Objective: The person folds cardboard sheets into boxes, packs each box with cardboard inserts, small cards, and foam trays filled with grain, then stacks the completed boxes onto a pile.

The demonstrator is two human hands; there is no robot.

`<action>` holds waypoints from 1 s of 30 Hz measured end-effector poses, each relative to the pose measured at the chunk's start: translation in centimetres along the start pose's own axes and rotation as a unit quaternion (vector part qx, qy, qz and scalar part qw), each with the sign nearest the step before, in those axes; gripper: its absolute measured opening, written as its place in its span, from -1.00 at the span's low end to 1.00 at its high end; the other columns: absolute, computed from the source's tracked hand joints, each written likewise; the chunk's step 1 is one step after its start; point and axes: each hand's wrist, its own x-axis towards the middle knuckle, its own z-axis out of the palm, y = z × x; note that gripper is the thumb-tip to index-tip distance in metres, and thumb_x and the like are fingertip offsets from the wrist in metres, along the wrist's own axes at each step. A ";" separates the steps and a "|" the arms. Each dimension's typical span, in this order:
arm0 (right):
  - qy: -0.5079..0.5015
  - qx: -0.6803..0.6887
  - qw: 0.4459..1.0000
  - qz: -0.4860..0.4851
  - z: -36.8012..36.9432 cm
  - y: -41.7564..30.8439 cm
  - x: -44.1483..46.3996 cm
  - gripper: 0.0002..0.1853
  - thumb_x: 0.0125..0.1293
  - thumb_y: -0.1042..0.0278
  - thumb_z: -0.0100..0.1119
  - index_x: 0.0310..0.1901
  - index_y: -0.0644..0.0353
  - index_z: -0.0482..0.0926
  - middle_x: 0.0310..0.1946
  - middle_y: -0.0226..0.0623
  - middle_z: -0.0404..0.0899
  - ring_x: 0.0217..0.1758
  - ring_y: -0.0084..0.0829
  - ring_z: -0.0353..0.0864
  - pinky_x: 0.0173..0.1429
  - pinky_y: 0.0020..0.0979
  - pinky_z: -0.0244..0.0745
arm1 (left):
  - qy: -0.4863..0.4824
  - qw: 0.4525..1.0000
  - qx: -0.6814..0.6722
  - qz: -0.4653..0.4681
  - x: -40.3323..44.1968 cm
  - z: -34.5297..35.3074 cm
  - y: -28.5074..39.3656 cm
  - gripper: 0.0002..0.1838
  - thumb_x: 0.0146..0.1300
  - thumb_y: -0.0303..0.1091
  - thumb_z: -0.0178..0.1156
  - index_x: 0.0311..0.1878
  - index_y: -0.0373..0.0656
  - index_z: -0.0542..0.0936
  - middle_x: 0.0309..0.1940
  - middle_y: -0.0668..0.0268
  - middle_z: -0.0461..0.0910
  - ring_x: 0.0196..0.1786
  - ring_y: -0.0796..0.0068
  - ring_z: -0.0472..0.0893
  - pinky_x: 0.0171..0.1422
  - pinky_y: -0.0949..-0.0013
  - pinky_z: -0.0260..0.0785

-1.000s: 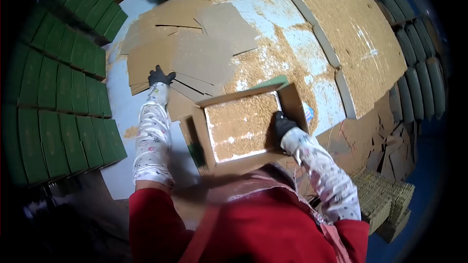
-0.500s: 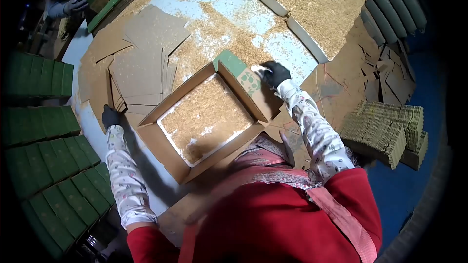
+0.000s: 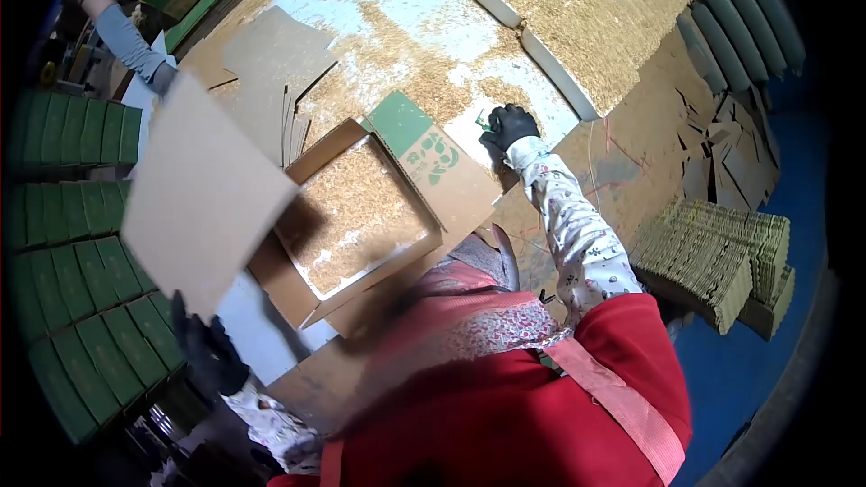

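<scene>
My left hand (image 3: 211,344), in a dark glove, is at the near corner of a flat cardboard sheet (image 3: 203,194) raised at a tilt over the left side of the open box. The box (image 3: 347,299) has brown walls and a green printed flap (image 3: 437,158) folded outward to the right. Wood shavings (image 3: 365,203) fill it, with a white edge showing around them. Beyond that flap, my black-gloved right hand (image 3: 511,129) is closed around a small green and white thing (image 3: 483,120), mostly hidden by the fingers, low over the table.
Flat cardboard sheets (image 3: 275,59) lie behind the box. Loose shavings and a low white divider (image 3: 559,75) cover the far table. Green boxes (image 3: 81,298) stand at left, pulp trays (image 3: 708,257) at right. Another person's sleeved arm (image 3: 126,41) reaches in at upper left.
My left hand has come nearer to me, lifting a cardboard sheet. The box's right flap now lies further outward. The other person's arm has reached in toward the sheets.
</scene>
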 end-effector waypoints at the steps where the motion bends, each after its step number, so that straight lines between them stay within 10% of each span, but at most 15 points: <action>1: -0.031 0.011 0.999 0.037 1.0 0.1 0.3 -0.68 -0.12 0.08 0.26 -0.37 0.09 0.51 -0.32 -0.18 0.49 -0.17 -0.14 0.50 -0.06 -0.21 0.42 | -0.037 0.998 -0.005 -0.041 -0.7 0.0 2.6 -0.66 0.29 -0.54 -0.10 0.13 -0.19 0.28 0.17 -0.11 0.27 0.14 -0.01 0.39 0.06 0.17 0.35; 8: -0.086 0.123 0.989 0.011 2.8 4.0 3.1 -0.58 -0.23 0.17 0.35 -0.28 0.10 0.50 -0.32 -0.13 0.56 -0.22 -0.14 0.57 -0.11 -0.28 0.47 | -0.100 0.971 -0.177 -0.124 -5.1 1.0 10.4 -0.59 0.27 -0.57 -0.05 0.16 0.01 0.35 0.15 -0.02 0.30 0.12 0.18 0.42 -0.09 0.44 0.43; 11: -0.117 0.170 0.978 0.010 3.3 5.3 3.6 -0.53 -0.25 0.19 0.42 -0.22 0.09 0.51 -0.31 -0.18 0.57 -0.22 -0.22 0.57 -0.12 -0.31 0.47 | -0.091 0.969 -0.164 -0.158 -5.4 2.2 9.9 -0.71 0.28 -0.34 0.04 0.05 -0.13 0.37 0.10 -0.01 0.37 0.14 0.06 0.41 0.12 0.22 0.28; 12: -0.125 0.207 0.970 0.010 3.6 5.7 3.9 -0.50 -0.26 0.21 0.45 -0.20 0.09 0.51 -0.31 -0.20 0.58 -0.23 -0.27 0.57 -0.13 -0.33 0.47 | -0.077 0.924 -0.224 -0.300 -4.8 2.6 10.5 -0.80 0.27 -0.40 0.05 -0.07 -0.21 0.43 0.07 0.01 0.41 0.07 0.19 0.47 0.00 0.32 0.35; 16: -0.140 0.224 0.964 0.023 4.0 6.2 4.3 -0.52 -0.21 0.31 0.46 -0.17 0.11 0.51 -0.31 -0.24 0.59 -0.25 -0.35 0.56 -0.12 -0.37 0.46 | -0.055 0.867 -0.303 -0.391 -4.6 4.0 9.0 -0.83 0.22 -0.54 0.01 -0.12 -0.30 0.46 0.08 0.04 0.41 -0.12 0.48 0.52 -0.27 0.52 0.40; 23: -0.111 0.248 0.961 -0.048 4.4 6.7 4.2 -0.65 -0.12 0.30 0.38 -0.23 0.08 0.54 -0.34 -0.24 0.60 -0.26 -0.29 0.59 -0.13 -0.34 0.46 | -0.124 0.720 -0.429 -0.532 -3.4 4.8 7.4 -0.57 0.18 -0.43 -0.04 0.12 -0.39 0.35 -0.06 0.24 0.49 -0.25 0.51 0.56 -0.17 0.40 0.51; 25: -0.097 0.158 0.983 0.010 3.3 5.0 3.7 -0.75 -0.02 0.22 0.25 -0.27 0.10 0.57 -0.36 -0.17 0.59 -0.27 -0.20 0.59 -0.13 -0.32 0.46 | -0.163 0.756 -0.383 -0.505 -3.6 5.7 6.5 -0.46 0.13 -0.40 0.06 0.21 -0.29 0.27 -0.26 0.18 0.54 -0.38 0.42 0.57 -0.25 0.36 0.50; 26: -0.023 0.176 0.984 0.027 2.4 3.7 3.4 -0.77 0.03 0.17 0.14 -0.32 0.10 0.57 -0.42 -0.11 0.58 -0.27 -0.14 0.58 -0.13 -0.31 0.46 | -0.274 0.864 -0.186 -0.380 -2.2 5.6 7.2 -0.40 0.09 -0.37 0.10 0.25 -0.23 0.24 -0.35 0.16 0.53 -0.42 0.36 0.56 -0.31 0.32 0.47; 28: 0.075 0.273 0.958 0.054 -5.3 -5.0 0.1 -0.78 0.01 0.18 0.21 -0.40 0.15 0.52 -0.49 -0.13 0.55 -0.39 -0.24 0.58 -0.28 -0.33 0.46 | -0.429 0.876 0.105 -0.195 -1.1 5.9 6.8 -0.21 -0.02 -0.26 0.25 0.31 -0.07 0.14 -0.44 0.05 0.51 -0.41 0.12 0.56 -0.38 0.18 0.39; 30: 0.160 0.344 0.903 -0.199 -8.8 -11.7 -4.0 -0.88 -0.01 0.41 0.17 -0.39 0.19 0.48 -0.47 -0.17 0.51 -0.45 -0.31 0.54 -0.36 -0.39 0.42 | -0.457 0.865 0.141 -0.155 0.8 6.9 7.0 -0.22 -0.09 -0.25 0.30 0.26 -0.07 0.22 -0.47 0.13 0.50 -0.41 0.18 0.56 -0.38 0.19 0.38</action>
